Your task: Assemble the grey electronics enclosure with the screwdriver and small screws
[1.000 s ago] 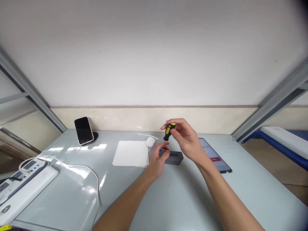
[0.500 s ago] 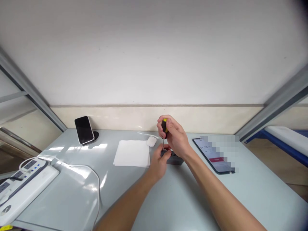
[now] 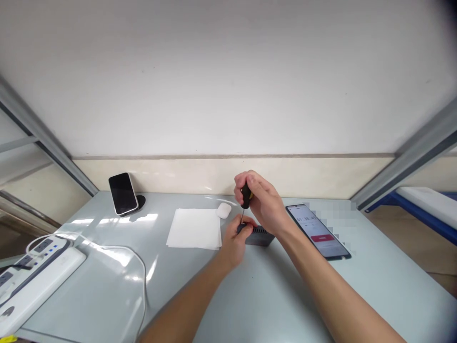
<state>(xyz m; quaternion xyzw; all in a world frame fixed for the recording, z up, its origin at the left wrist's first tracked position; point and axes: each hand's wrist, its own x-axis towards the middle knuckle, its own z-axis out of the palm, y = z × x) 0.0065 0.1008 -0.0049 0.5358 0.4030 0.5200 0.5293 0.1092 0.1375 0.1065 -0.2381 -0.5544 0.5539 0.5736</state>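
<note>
My right hand [image 3: 262, 197] is closed round the black and yellow handle of a screwdriver [image 3: 245, 196]. Its thin shaft points down, slightly tilted, to the left end of a dark grey box with vent slots [image 3: 262, 237]. That box lies on the table, and my left hand [image 3: 237, 240] grips its left end with the fingers around the screwdriver's tip. The tip itself is hidden by those fingers, so whether it sits in a screw I cannot tell.
White paper sheets [image 3: 194, 228] and a small white case [image 3: 224, 210] lie to the left. A phone showing a timer [image 3: 317, 233] is on the right. Further left are a phone-like device on a stand [image 3: 123, 194], a power strip [image 3: 43, 281] and a white cable [image 3: 144, 271].
My right hand has turned a little with the screwdriver, so less yellow shows on the handle. My left hand keeps its hold on the box. The view has shifted slightly.
</note>
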